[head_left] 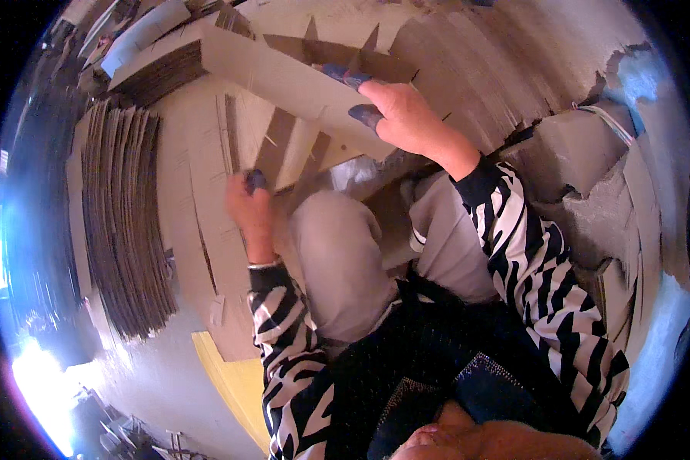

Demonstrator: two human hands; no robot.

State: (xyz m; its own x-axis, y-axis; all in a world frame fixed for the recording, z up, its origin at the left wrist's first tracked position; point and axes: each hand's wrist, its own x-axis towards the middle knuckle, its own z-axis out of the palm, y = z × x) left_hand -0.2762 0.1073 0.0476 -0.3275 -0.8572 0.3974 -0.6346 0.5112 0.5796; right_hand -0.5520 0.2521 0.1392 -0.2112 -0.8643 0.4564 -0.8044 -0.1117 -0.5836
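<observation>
Long cardboard panel (284, 80): ahead of the knees, slanting across the work area, face toward the wearer; it seems to stand on edge over narrow cardboard strips (274, 142). Right hand (406, 115) at its right end, thumb and fingers well parted, thumb toward the near face; probably placed to steady that end, but cannot tell whether the panel is pinched. Left hand (249, 211) curled nearly closed by the strips; contents hidden, grip cannot be told. Dark finger coverings (366, 116) on both hands, presumably against rough edges. Farther left, stacked cardboard sheets (123, 215) within side reach, likely for easy access. Yellow sheet (226, 387) lower left.
</observation>
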